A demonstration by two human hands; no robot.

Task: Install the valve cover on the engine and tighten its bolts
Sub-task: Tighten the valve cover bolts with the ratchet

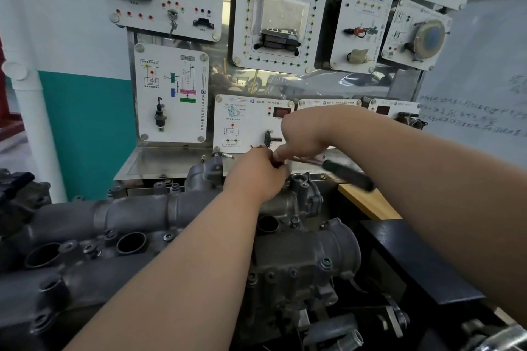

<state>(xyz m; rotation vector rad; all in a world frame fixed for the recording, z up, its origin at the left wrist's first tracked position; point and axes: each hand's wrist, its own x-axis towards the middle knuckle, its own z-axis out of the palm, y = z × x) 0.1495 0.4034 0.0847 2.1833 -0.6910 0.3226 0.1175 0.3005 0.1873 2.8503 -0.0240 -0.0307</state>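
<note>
The valve cover [142,225] is already seated on the engine [302,273], and a hidden far-edge bolt is probably being tightened, the wrench [348,171] being gripped by the right hand [305,134] and the left hand [256,177].

Foreground: grey valve cover [137,216], bolt heads along its edge. Above its far end: left hand [256,177], fingers curled, contents hidden. Just beside: right hand [308,134], curled over the shank of a black-handled wrench [349,173], handle blurred. Behind: white training panels [281,14]. Right: wooden bench [370,204].
</note>
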